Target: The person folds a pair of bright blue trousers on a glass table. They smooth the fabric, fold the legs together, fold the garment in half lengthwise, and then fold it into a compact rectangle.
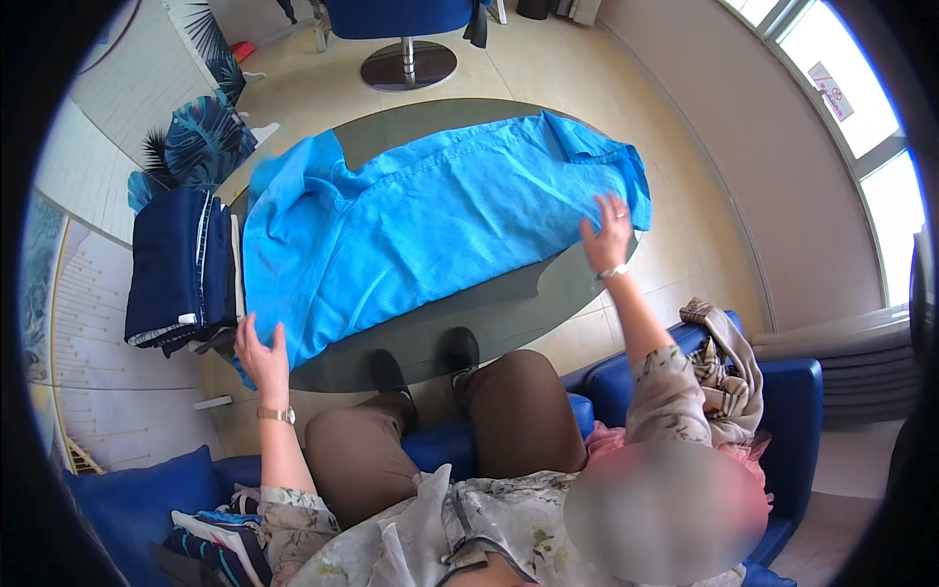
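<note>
A bright blue short-sleeved shirt, folded lengthwise, lies across the oval glass table, with some wrinkles in its cloth. My left hand, fingers apart, is at the shirt's lower left corner, close to the table's edge; whether it touches the cloth I cannot tell. At the right end of the shirt, my right hand is over the near edge, its fingers spread and slightly blurred. Neither hand grips the fabric. A stack of folded dark navy clothes stands against the shirt's left side.
I sit on a blue sofa holding a checked scarf, pink fabric and folded clothes. A blue swivel chair stands beyond the table. A leaf-patterned panel is at left, a window at right.
</note>
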The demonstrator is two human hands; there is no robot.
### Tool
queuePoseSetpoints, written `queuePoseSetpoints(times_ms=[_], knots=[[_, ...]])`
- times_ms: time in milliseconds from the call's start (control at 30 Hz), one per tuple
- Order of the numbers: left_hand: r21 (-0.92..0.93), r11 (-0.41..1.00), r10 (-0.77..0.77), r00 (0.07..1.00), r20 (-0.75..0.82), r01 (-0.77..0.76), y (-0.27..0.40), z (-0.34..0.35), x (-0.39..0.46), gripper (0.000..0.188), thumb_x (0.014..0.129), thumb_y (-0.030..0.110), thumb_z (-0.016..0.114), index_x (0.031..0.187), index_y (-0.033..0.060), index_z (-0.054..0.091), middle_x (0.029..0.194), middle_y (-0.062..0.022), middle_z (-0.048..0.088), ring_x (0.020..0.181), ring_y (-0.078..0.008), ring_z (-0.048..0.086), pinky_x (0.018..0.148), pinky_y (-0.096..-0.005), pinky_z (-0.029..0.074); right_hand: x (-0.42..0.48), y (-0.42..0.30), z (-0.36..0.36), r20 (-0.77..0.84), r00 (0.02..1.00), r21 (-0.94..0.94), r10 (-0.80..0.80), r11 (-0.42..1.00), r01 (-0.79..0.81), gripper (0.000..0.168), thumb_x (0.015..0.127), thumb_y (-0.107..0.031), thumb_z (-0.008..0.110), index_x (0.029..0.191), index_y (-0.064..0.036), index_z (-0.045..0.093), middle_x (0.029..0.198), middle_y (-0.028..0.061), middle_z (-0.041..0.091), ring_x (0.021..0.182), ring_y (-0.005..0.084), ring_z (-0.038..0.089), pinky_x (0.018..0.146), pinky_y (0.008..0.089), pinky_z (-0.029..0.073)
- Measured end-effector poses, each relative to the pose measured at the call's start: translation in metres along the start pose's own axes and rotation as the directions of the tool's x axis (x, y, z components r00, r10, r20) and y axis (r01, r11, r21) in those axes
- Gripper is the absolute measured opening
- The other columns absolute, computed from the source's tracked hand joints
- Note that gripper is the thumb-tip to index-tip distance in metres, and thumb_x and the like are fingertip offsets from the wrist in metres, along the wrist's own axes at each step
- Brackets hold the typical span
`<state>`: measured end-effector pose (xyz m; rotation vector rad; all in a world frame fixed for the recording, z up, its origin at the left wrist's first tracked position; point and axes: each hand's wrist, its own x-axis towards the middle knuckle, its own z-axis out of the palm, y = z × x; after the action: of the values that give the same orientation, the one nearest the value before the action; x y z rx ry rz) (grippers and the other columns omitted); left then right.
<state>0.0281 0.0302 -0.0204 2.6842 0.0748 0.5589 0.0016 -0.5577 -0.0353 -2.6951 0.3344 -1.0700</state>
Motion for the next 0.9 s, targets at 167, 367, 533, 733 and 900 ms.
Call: queuePoseSetpoints(times_ms=[167,367,533,733,900], knots=[[0.111,0.989,-0.105,0.992,0.076,0.096,0.000,0.018,-0.026,0.065,0.075,0.023,0.073,0.131,0.0053,0.044,0.127,-0.0204,0.049,0.116,-0.0394,0.044,0.096,-0.0457,0.038,0.033,0.065,0.007,0.061,0.689,-0.258,0.722,0.678,-0.688,0.081,0.070,-0.036,0.074,0.139,-0.017,0.037,0.142,0.0182,0.039,0.130,0.0360,0.038,0.105,0.0408,0.035],[-0.214,0.975,-0.041,0.994,0.098,0.061,0.006,0.017,-0.017,0.054,0.074,-0.002,0.065,0.125,0.0062,0.050,0.115,-0.0181,0.059,0.107,-0.0345,0.057,0.092,-0.0391,0.044,0.030,0.061,0.024,0.229,0.751,-0.038,0.619,0.777,-0.628,0.052,0.071,-0.020,0.071,0.122,-0.012,0.059,0.109,0.0160,0.065,0.104,0.0333,0.061,0.092,0.0392,0.047],[-0.467,0.844,-0.214,0.964,0.159,0.264,-0.027,-0.001,-0.014,0.054,0.073,-0.013,0.060,0.123,0.0058,0.054,0.115,-0.0153,0.062,0.103,-0.0247,0.061,0.091,-0.0337,0.045,0.075,0.140,-0.046,-0.071,0.887,0.420,0.456,0.820,-0.388,0.030,0.074,-0.001,0.070,0.103,-0.009,0.067,0.092,0.0066,0.068,0.082,0.0155,0.064,0.074,0.0276,0.051],[0.178,0.962,-0.261,0.880,0.397,0.205,0.021,-0.029,-0.014,0.062,0.072,0.002,0.069,0.130,0.0084,0.047,0.132,-0.0182,0.047,0.115,-0.0356,0.052,0.094,-0.0403,0.043,0.072,0.118,-0.074,-0.030,0.789,-0.505,0.614,0.672,-0.542,0.049,0.072,-0.012,0.064,0.119,-0.021,0.059,0.120,0.0109,0.058,0.116,0.0313,0.051,0.096,0.0407,0.043],[0.279,0.938,0.115,0.944,0.310,-0.206,0.060,-0.031,0.003,0.061,0.073,0.011,0.071,0.129,0.0077,0.048,0.140,-0.0153,0.039,0.126,-0.0352,0.040,0.102,-0.0442,0.035,0.060,0.099,-0.036,0.183,0.965,-0.099,0.190,0.980,-0.174,0.032,0.075,-0.020,0.069,0.106,-0.013,0.064,0.115,0.0125,0.059,0.109,0.0332,0.053,0.093,0.0418,0.044]])
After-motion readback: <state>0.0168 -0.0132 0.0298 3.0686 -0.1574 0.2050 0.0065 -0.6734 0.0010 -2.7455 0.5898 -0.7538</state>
